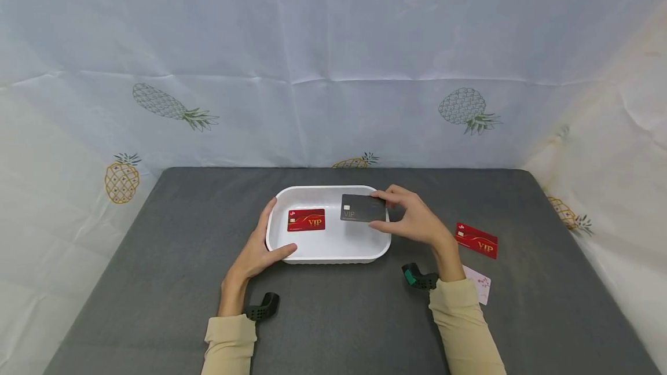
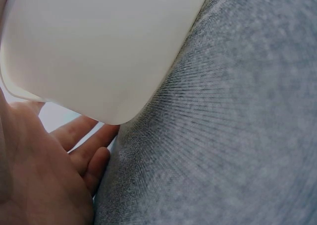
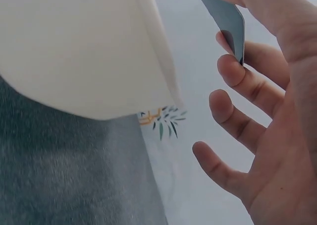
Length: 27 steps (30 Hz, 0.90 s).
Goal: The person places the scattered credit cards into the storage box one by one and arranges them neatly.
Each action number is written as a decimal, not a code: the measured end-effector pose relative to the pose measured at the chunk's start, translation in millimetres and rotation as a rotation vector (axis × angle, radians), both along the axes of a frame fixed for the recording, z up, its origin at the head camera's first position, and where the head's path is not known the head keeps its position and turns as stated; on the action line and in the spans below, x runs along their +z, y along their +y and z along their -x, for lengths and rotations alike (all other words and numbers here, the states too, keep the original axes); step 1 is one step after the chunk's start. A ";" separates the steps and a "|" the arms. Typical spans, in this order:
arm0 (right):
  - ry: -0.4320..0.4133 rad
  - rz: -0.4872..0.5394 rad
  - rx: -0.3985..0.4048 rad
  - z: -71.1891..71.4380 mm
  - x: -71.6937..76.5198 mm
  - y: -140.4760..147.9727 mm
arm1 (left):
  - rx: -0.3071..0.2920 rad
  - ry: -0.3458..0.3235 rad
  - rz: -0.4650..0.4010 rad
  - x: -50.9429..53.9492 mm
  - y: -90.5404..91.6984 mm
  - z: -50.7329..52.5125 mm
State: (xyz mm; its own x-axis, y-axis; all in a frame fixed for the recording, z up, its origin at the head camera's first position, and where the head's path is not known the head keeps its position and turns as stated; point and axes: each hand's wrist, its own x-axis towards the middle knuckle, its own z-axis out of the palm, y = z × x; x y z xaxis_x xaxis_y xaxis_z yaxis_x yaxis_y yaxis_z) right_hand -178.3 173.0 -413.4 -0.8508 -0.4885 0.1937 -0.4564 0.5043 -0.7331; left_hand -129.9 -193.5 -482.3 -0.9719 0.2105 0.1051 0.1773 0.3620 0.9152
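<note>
A white tray (image 1: pixel 333 247) stands on the dark grey table, with a red VIP card (image 1: pixel 306 220) lying in its left part. The left hand (image 1: pixel 260 250) rests at the tray's left end, thumb on the near rim and fingers along the outer side; the left wrist view shows this hand (image 2: pixel 54 160) against the tray wall (image 2: pixel 99 51). Over the tray's right part, the right hand (image 1: pixel 409 216) pinches a dark grey VIP card (image 1: pixel 359 208) by its right edge. In the right wrist view that card (image 3: pixel 228 22) is between thumb and fingers of the hand (image 3: pixel 277 150), above the rim.
Right of the tray, another red VIP card (image 1: pixel 476 240) lies on the table (image 1: pixel 333 323). A pale pink card (image 1: pixel 478 284) lies nearer, partly covered by the right forearm. A white cloth (image 1: pixel 323 120) with pineapple prints hangs behind the table.
</note>
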 end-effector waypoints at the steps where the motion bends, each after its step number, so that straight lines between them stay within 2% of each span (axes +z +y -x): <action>1: -0.001 -0.003 0.002 1.1 0.0 -1.9 | 0.001 -0.001 0.002 0.2 0.2 -0.1; 11: -0.022 -0.058 0.006 9.2 -4.4 -19.1 | 0.004 -0.002 0.013 0.5 0.9 -0.7; 20: 0.004 -0.121 0.028 13.2 -10.6 -30.7 | 0.007 -0.010 0.011 1.3 1.8 -1.2; 27: 0.051 -0.241 0.026 15.3 -10.6 -38.1 | 0.020 -0.027 0.018 2.4 2.4 -1.6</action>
State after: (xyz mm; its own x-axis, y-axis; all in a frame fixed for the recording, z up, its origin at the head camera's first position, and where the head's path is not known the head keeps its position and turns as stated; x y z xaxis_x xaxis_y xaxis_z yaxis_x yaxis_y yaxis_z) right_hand -193.6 134.9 -424.0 -0.8293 -0.5477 0.1109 -0.5049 0.6493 -0.5688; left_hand -128.3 -191.1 -479.9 -0.9784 0.1925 0.0757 0.1456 0.3813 0.9129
